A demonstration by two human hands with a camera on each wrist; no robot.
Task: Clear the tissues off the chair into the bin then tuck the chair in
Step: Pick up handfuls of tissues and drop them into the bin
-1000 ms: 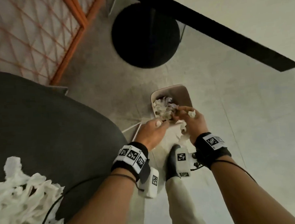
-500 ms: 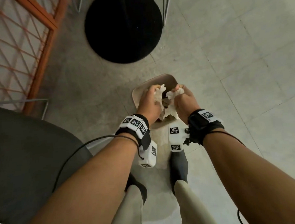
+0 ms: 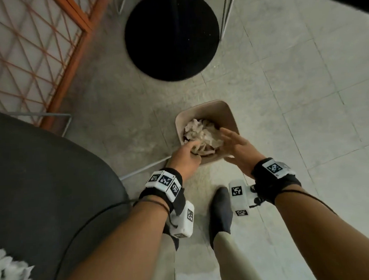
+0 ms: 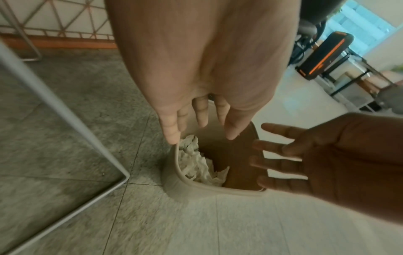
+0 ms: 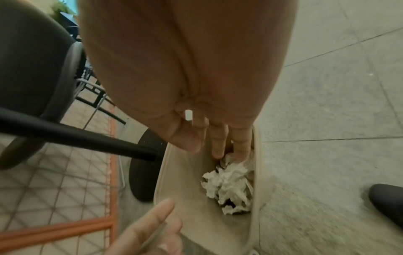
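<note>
floor (image 3: 304, 92): grey tiles | bin (image 3: 224, 110): stands on floor, crumpled tissues (image 3: 200, 130) inside | round black base (image 3: 172, 34): on floor beyond bin | chair leg frame (image 3: 142, 168): on floor, left of bin | socked foot (image 3: 221, 210): near side of bin

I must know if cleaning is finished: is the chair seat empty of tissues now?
No. White tissues lie on the chair at the head view's lower left; others are in the bin.
</note>
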